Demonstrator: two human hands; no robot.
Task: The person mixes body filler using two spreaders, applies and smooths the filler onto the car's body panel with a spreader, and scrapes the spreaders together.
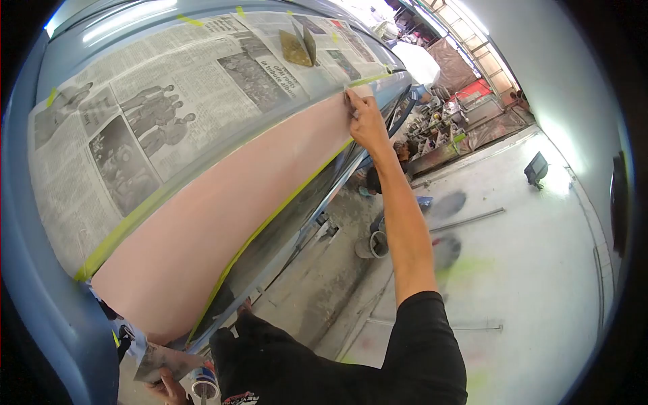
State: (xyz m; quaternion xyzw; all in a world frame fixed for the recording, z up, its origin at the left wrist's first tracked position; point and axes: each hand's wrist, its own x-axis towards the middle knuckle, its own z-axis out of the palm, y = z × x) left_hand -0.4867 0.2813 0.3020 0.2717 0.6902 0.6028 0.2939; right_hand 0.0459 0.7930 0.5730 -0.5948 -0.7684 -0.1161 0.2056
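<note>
A long pink-coated panel (223, 209) on a blue car body runs diagonally, edged with yellow-green tape (270, 219). At its far upper end is my right hand (366, 121), fingers bent together against the surface; whatever they hold is too small to make out. Low on the left, my left hand (167, 390) grips a thin grey flat plate (165, 363) near the panel's near end. Beside that hand is an open can (204, 386). Newspaper (189, 101) covers the body above the panel, and a folded brownish piece (297, 50) rests on it.
A grey bucket (371, 246) stands on the concrete floor (310, 287) below the panel. Another person (401, 150), partly hidden, is beyond my right arm. Cluttered parts (439, 125) lie farther back. A floodlight (536, 169) is by the pale wall on the right.
</note>
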